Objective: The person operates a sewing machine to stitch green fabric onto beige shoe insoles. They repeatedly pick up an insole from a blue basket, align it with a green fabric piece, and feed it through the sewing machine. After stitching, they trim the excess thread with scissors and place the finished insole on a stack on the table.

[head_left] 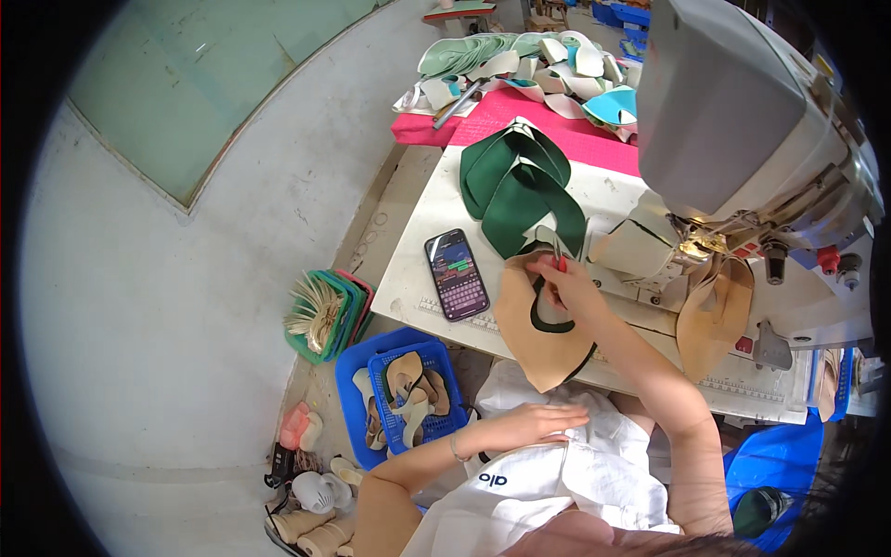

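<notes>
My right hand [574, 286] is closed round a small pair of red-handled thread snips [558, 251], their metal tip pointing away from me. Beneath that hand lies a tan shoe upper piece [538, 348] with a dark-edged opening, reaching over the table's near edge. Just beyond it, dark green upper pieces [534, 200] overlap in a pile. Flat on the white cloth over my lap rests my left hand [543, 425], fingers stretched out and nothing in it.
A sewing machine [733, 111] stands at the right, with another tan piece [715, 316] near its needle area. A phone [457, 276] lies on the white table [408, 269]. Pale green and white pieces [529, 65] are heaped at the back. Blue baskets [348, 371] stand below left.
</notes>
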Motion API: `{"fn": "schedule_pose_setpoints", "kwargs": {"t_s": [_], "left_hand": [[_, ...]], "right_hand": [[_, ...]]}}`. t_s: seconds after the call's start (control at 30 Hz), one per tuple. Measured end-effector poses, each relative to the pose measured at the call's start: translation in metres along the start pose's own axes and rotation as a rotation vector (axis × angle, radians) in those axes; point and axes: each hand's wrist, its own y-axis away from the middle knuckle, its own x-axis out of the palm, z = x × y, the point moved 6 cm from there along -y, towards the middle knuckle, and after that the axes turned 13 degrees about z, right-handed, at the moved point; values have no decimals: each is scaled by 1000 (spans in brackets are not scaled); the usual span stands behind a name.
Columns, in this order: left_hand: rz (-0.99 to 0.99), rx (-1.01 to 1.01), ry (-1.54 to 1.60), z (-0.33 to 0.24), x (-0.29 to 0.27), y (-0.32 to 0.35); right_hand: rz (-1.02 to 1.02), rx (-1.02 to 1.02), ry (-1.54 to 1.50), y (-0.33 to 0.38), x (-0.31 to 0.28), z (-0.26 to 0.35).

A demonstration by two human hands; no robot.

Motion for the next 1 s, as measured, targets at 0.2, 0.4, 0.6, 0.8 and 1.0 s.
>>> {"fn": "schedule_pose_setpoints", "kwargs": {"t_s": [0.2, 0.4, 0.6, 0.8, 1.0], "left_hand": [[-530, 18, 820, 16, -65, 28], [-579, -231, 580, 17, -85, 6], [-619, -238, -100, 12, -73, -2], [-896, 64, 737, 45, -100, -16], [-954, 528, 1292, -5, -137, -24]], "right_hand": [[-249, -590, 958, 74, -4, 61], [-368, -359, 1345, 46, -22, 57], [-339, -252, 1478, 25, -30, 55], [-368, -654, 1206, 45, -14, 63], [-480, -859, 941, 105, 11, 98]]}}
